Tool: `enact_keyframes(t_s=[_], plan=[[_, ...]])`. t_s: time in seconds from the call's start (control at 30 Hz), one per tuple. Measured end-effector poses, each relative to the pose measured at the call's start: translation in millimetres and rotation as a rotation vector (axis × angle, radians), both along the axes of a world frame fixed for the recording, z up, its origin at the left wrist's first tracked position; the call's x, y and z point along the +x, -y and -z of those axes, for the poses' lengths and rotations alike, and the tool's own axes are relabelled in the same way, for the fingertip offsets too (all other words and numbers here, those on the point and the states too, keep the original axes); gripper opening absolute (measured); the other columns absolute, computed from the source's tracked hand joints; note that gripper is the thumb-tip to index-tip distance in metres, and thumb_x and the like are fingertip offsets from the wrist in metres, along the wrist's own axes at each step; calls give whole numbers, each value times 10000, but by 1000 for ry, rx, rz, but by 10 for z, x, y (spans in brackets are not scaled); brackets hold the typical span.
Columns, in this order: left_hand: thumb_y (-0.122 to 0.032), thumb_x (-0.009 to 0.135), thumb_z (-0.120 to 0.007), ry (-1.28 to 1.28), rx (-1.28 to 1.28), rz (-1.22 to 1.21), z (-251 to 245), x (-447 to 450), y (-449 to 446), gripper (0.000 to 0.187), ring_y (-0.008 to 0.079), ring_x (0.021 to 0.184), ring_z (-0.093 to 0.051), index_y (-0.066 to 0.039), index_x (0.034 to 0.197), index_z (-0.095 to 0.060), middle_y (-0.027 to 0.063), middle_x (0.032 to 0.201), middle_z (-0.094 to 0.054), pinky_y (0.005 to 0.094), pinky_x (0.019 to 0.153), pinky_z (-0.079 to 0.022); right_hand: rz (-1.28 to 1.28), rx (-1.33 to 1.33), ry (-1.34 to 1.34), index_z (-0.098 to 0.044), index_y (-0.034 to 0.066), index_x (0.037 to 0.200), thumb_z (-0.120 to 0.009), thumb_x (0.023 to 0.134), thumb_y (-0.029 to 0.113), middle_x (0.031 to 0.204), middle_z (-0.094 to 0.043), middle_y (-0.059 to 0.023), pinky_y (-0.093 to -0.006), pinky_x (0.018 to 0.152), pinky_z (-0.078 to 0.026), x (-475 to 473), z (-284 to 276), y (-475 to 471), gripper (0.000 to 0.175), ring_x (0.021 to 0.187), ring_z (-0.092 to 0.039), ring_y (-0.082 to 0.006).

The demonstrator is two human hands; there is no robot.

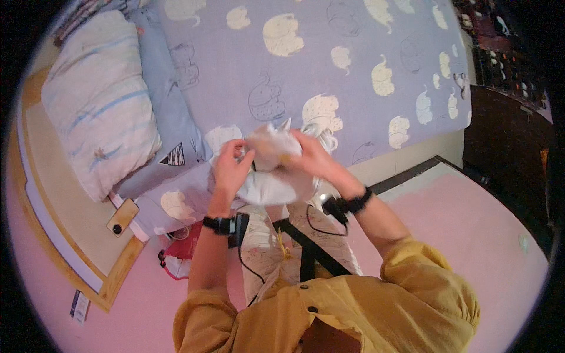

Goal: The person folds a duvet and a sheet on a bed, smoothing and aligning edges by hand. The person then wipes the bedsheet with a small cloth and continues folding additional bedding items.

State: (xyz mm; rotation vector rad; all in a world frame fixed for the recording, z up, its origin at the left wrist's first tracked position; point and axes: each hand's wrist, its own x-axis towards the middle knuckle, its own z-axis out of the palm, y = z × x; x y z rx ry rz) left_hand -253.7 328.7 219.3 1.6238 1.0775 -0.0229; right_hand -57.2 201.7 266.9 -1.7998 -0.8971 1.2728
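A bundle of soft white fabric [276,189] lies across the front edge of the bed, in front of my knees. Its upper part is blurred, with a yellowish patch, so I cannot tell what kind of item it is. My right hand [315,156] grips this upper part from the right, thumb and fingers around the cloth. At the bundle's left side is my left hand [231,165], fingers bent and thumb apart, with nothing seen between them. Each wrist wears a black strap with a small device and cable.
The bed's mattress [309,70] has a lavender elephant-print sheet. A striped pillow [101,101] lies at the left. On the wooden headboard's edge rests a phone [122,217]. Below it, a red bag [178,251] sits on the pink floor [463,229]. Dark furniture [499,128] stands right.
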Motion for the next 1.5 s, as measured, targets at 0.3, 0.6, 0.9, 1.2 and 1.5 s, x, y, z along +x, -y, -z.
enact_keyframes(t_s=[0.3, 0.6, 0.9, 1.2, 1.5], plan=[[7, 728, -712, 409, 109, 341, -2251, 177, -262, 360, 250, 876, -616, -45, 1068, -606, 98, 984, -630, 317, 834, -486, -28, 492, 95, -732, 72, 1028, -660, 814, 11, 904, -572, -56, -290, 804, -437, 342, -2602, 266, 234, 884, -557, -181], [-125, 782, -800, 830, -90, 197, -3964, 417, 165, 364, 132, 849, -587, -65, 1053, -565, 14, 894, -584, 305, 815, -492, 40, 766, 62, -746, 102, 915, -701, 816, 31, 978, -506, -20, -269, 849, -417, 216, -3483, 24, 129, 943, -531, -160], [-195, 973, -634, 848, -456, -153, -3969, -2, -208, 164, 128, 901, -633, -69, 1077, -621, 24, 992, -650, 299, 815, -528, 267, 852, -59, -727, 97, 869, -648, 848, 18, 967, -529, 0, -266, 869, -422, 118, -3591, -2, 114, 948, -532, -127], [-307, 1019, -540, 908, -90, -698, -4463, -1663, -1910, 342, 230, 1071, -622, -14, 1174, -625, 122, 1165, -663, 380, 922, -514, 536, 958, -291, -603, 116, 825, -553, 920, 57, 1385, -490, -80, -286, 826, -539, 1426, -4049, 621, 123, 999, -594, -144], [-283, 1032, -555, 668, 830, -613, -5473, -1814, -2299, 259, 122, 873, -544, -33, 1089, -589, 21, 917, -553, 301, 759, -481, 357, 763, 282, -730, 79, 964, -513, 876, -4, 1023, -701, -40, -238, 739, -495, 1489, -4057, 559, 248, 883, -593, -89]])
